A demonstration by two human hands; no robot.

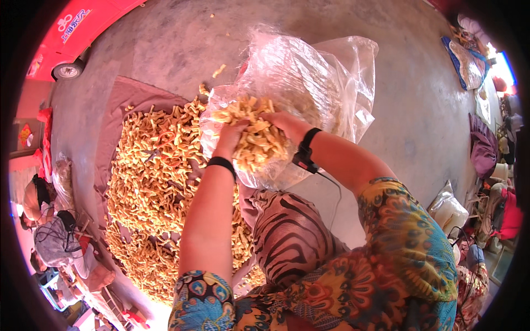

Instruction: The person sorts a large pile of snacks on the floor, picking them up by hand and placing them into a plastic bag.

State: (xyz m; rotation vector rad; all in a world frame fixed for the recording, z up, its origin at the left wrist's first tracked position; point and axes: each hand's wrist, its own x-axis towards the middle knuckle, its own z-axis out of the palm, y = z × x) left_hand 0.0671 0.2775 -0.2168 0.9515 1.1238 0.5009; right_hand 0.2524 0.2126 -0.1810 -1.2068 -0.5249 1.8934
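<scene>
A heap of short, curled golden-yellow pieces (259, 144) sits at the mouth of a large clear plastic bag (287, 66). My left hand (231, 135) grips into the heap from its left side, its fingertips partly buried. From the upper right, my right hand (282, 122) presses into the same heap, fingers curved over the pieces. The bag lies on the floor, spreading away and to the right. Beside it on the left, a wide layer of similar pieces (152, 182) covers a brown cloth (124, 96). A black band circles each wrist.
A red vehicle (83, 27) stands at the far left. Along the left edge are a grey bundle (52, 240) and a ladder-like frame (102, 298). At the right lie a white sack (448, 205), a purple bag (481, 146) and mixed clutter. A cable hangs from my right wrist.
</scene>
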